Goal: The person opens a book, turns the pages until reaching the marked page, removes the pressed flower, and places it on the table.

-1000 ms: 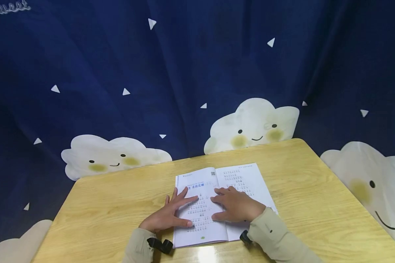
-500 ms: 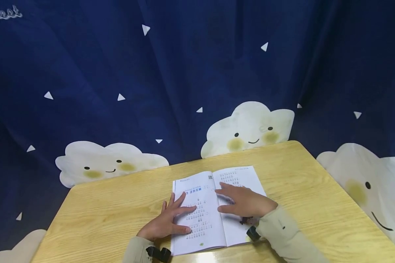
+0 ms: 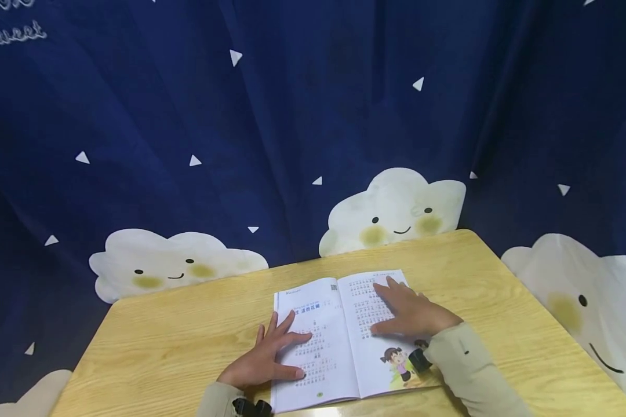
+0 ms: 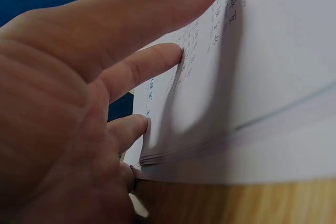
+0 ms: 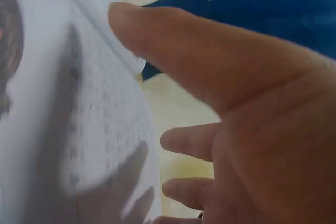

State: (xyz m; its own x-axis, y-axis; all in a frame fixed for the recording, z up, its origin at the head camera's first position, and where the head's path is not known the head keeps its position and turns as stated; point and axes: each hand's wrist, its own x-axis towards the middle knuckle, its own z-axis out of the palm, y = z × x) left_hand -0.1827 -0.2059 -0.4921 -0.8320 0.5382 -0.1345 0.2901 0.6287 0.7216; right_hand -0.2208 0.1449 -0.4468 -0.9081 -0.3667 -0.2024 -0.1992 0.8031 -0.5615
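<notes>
My left hand lies spread and flat on the left page of the open book, lower centre of frame on the counter. My right hand, fingers straight, presses the right page; I keep the pressure even and light.

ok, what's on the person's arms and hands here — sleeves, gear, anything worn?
Both hands are bare: no gloves or rings show on the left hand or the right hand. Each arm wears a light khaki-beige long sleeve; the right sleeve has a small dark dot, perhaps a button. A small black device sits at each wrist, the left wrist device and the right wrist device.
</notes>
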